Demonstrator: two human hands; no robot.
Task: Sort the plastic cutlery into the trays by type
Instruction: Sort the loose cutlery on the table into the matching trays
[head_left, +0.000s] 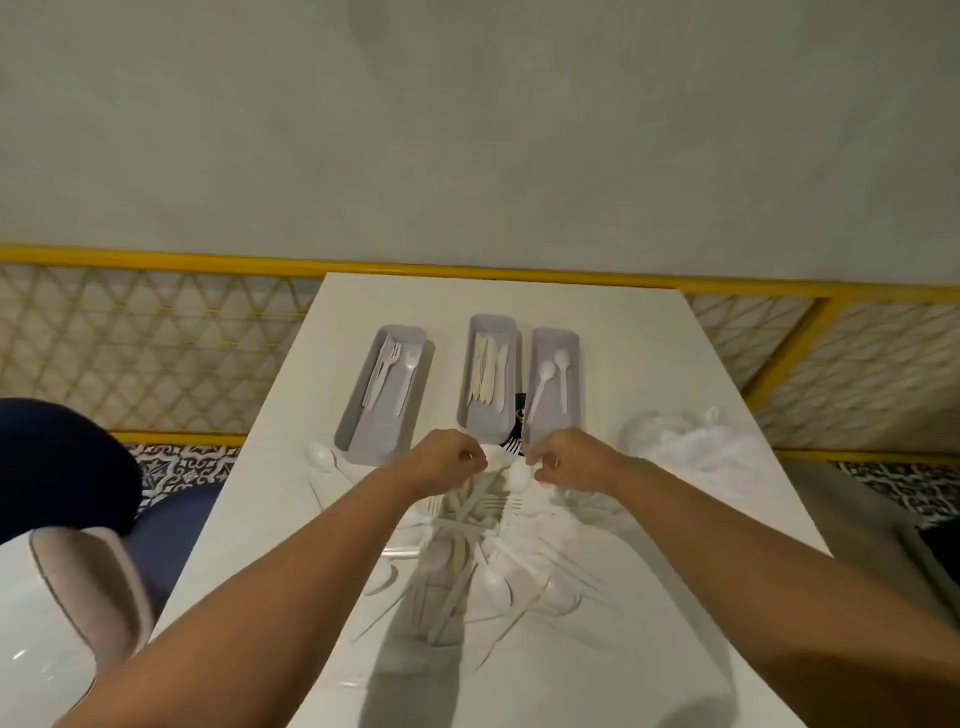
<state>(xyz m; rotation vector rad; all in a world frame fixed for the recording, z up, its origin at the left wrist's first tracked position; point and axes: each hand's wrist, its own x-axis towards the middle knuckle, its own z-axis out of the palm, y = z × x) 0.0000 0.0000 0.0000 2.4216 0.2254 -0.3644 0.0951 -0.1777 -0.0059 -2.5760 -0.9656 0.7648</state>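
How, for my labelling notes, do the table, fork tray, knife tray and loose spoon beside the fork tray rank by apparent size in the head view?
1. table
2. fork tray and knife tray: near alike, and viewing angle differs, so unranked
3. loose spoon, clearly smallest

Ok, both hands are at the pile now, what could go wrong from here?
1. The loose cutlery pile is tangled, white on a white table; lifting one piece may drag others along.
2. The knife tray and spoon tray stand close together, so a drop could land in the wrong one.
3. The left hand and right hand crowd one spot; either grip may slip.
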